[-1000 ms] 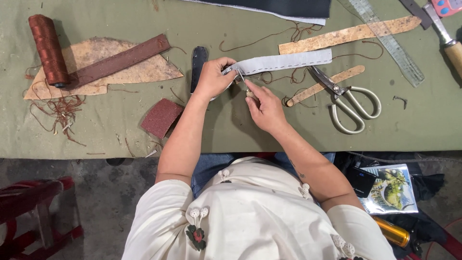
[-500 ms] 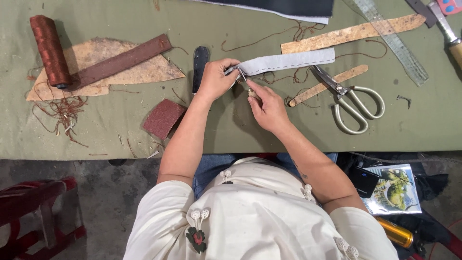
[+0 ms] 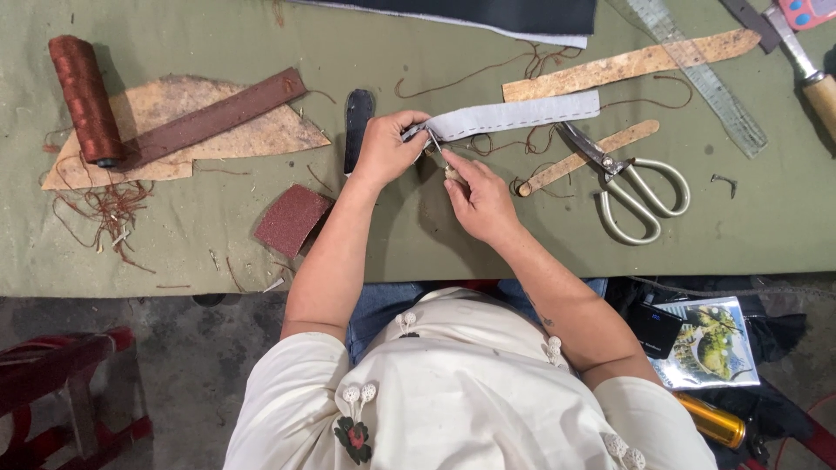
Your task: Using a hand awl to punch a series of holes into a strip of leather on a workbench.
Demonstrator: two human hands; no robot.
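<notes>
two hands at grey strip (image 3: pixel 522 114) | left hand (image 3: pixel 386 150) pinches its end | right hand (image 3: pixel 479 193) fingers closed on small tool (image 3: pixel 441 159) | scissors (image 3: pixel 629 180) nearby

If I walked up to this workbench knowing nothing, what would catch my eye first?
Probably the two hands at the table's middle: the left hand pinches the end of a pale grey strip while the right hand works a small tool against it. Next, the big scissors lying just right of them, and the rust-brown thread spool at far left.
</notes>
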